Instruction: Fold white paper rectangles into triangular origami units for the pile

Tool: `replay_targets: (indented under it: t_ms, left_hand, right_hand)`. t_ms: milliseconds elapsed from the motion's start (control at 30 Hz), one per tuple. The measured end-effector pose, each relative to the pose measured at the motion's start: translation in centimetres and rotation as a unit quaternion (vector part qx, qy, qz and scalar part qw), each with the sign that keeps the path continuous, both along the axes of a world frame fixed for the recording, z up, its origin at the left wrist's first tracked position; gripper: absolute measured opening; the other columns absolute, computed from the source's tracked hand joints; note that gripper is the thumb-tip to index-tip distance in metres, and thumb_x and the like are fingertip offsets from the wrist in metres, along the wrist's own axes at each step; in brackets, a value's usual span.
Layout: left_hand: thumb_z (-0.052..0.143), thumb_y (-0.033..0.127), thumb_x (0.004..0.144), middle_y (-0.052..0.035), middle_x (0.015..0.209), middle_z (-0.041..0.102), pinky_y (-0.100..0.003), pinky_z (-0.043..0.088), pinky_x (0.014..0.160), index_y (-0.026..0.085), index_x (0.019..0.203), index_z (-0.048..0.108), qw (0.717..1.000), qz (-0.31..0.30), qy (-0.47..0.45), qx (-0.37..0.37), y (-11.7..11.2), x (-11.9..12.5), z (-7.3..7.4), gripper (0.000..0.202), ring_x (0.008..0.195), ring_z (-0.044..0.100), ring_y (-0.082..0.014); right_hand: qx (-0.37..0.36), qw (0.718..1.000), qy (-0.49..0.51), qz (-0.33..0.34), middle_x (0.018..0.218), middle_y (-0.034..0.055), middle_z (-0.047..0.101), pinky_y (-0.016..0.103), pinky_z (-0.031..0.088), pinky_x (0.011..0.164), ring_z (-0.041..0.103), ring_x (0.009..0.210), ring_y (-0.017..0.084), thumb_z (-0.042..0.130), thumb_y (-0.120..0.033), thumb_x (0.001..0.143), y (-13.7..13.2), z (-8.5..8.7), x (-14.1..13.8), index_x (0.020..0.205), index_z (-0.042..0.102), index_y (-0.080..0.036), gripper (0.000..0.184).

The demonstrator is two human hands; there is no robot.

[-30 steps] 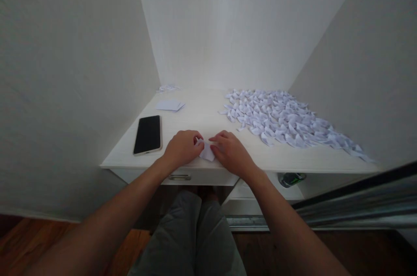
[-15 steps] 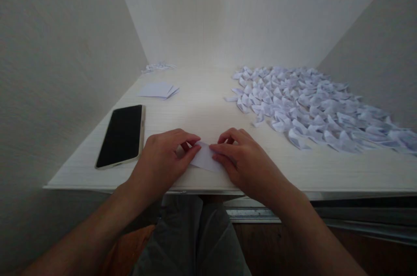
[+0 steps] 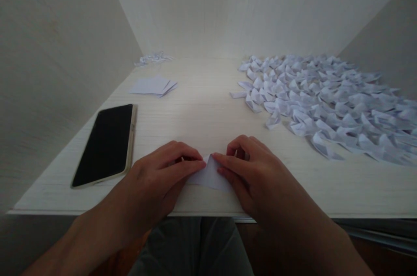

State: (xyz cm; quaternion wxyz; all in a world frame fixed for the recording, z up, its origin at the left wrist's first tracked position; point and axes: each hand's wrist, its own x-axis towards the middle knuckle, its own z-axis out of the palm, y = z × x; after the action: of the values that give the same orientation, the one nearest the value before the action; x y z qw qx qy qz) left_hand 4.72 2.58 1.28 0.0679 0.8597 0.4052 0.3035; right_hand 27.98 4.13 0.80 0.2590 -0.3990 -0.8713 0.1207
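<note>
A small piece of white paper (image 3: 210,177), folded to a peak at the top, lies near the front edge of the table between my hands. My left hand (image 3: 167,171) has its thumb and fingers closed on the paper's left side. From the other side, my right hand (image 3: 249,169) grips it with thumb and forefinger, the forefinger tip at the peak. Parts of the paper's two sides are hidden under my fingers.
A phone with a dark screen (image 3: 106,143) lies at the left. Behind it is a small stack of white paper sheets (image 3: 151,85), with white paper scraps (image 3: 153,58) at the far left corner. Many folded white paper pieces (image 3: 325,98) cover the table's right side. Walls enclose the table.
The view has tilted and come closer, so the table appears larger. My fingers have shifted along the paper, which now shows a pointed fold at its top.
</note>
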Motion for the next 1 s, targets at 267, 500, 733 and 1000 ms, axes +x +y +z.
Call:
replay_targets:
  t_ms: [267,500,733,1000]
  left_hand:
    - [0.048,0.006,0.095,-0.0046,0.105,0.076,-0.026,0.064,0.077,0.025,0.111,0.072,0.998,-0.043,0.045,0.031,0.20,0.09,0.38,0.035,0.089,0.072,-0.0170]
    - [0.051,0.005,0.096,-0.0057,0.108,0.074,-0.020,0.060,0.085,0.017,0.110,0.071,0.997,-0.057,0.051,0.028,0.05,0.20,0.80,0.027,0.095,0.069,-0.0128]
    - [0.048,0.005,0.097,-0.0056,0.107,0.073,-0.022,0.060,0.083,0.017,0.109,0.071,0.996,-0.054,0.065,0.009,-0.01,0.30,0.85,0.028,0.093,0.069,-0.0137]
    - [0.048,0.004,0.096,-0.0071,0.108,0.073,-0.024,0.060,0.083,0.015,0.109,0.071,0.996,-0.067,0.064,0.003,0.15,0.48,0.91,0.029,0.094,0.068,-0.0155]
  right_hand:
    - [0.004,1.000,-0.023,-0.001,0.092,0.0084,0.062,0.037,0.049,0.073,0.055,0.083,0.022,0.060,-0.013,0.093,-0.07,0.30,-0.06,0.114,0.074,-0.026,0.028]
    - [-0.002,1.000,-0.024,0.001,0.093,0.0077,0.060,0.035,0.047,0.075,0.053,0.084,0.021,0.059,-0.011,0.094,-0.17,0.54,-0.10,0.115,0.074,-0.023,0.028]
    - [0.013,0.999,-0.031,0.003,0.093,0.0079,0.059,0.035,0.046,0.074,0.052,0.083,0.021,0.057,-0.009,0.093,-0.24,0.38,-0.14,0.116,0.074,-0.023,0.032]
    - [0.026,0.999,-0.044,-0.001,0.093,0.0086,0.057,0.036,0.045,0.072,0.051,0.082,0.022,0.055,-0.009,0.093,-0.33,0.31,-0.17,0.118,0.073,-0.023,0.034]
